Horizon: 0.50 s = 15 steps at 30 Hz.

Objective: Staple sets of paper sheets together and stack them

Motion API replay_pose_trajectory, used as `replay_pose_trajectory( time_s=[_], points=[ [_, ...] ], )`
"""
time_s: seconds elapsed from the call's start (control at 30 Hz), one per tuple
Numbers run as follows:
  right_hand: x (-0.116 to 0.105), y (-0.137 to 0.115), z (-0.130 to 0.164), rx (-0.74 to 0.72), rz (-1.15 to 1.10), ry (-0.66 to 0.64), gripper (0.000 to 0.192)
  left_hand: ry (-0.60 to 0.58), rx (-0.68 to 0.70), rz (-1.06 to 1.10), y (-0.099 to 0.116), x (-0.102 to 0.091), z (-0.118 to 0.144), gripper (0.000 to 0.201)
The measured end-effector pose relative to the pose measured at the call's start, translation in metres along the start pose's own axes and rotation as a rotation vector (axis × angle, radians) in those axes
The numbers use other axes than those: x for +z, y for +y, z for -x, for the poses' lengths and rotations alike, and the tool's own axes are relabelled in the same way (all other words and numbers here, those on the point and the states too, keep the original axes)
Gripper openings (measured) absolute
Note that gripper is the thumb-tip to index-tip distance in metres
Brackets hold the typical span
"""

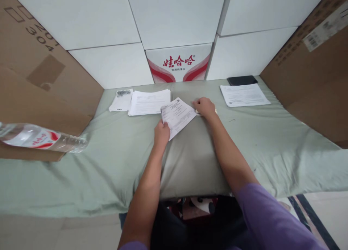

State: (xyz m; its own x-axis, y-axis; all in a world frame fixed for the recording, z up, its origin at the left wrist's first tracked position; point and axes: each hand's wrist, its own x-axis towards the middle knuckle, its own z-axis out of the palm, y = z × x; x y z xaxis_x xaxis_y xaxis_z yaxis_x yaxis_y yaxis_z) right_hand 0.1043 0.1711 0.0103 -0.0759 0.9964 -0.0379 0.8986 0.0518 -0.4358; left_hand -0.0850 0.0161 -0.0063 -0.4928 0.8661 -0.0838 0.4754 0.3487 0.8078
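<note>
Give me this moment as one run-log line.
left hand: grips printed papers | right hand: over pale item, contact unclear | around: left paper stack, black smartphone

Green cloth (108,166) over table — left paper stack (149,102), right papers (241,95), phone (241,80).

There are two hands (162,132), three batches of paper (178,115), one bottle (40,136), one phone (241,80).

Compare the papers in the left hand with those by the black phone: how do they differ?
The held papers are gripped by the left hand; the phone-side papers lie untouched on the green cloth. The held papers are turned diagonally, while the phone-side papers lie nearly straight across. Both are white with dark print.
</note>
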Motion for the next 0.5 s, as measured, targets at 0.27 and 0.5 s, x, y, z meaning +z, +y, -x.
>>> replay_pose_trajectory(
  time_s=[0.27, 0.5],
  points=[
    [-0.0021, -0.0004, 0.0004, 0.027, -0.016, 0.037, 0.033, -0.010, 0.002, 0.019, 0.0007, -0.0006, -0.0003, 0.038],
    [0.0015, 0.0001, -0.0022, 0.014, 0.020, 0.023, 0.032, -0.011, -0.011, 0.024, -0.0008, -0.0007, -0.0013, 0.038]
  ],
)
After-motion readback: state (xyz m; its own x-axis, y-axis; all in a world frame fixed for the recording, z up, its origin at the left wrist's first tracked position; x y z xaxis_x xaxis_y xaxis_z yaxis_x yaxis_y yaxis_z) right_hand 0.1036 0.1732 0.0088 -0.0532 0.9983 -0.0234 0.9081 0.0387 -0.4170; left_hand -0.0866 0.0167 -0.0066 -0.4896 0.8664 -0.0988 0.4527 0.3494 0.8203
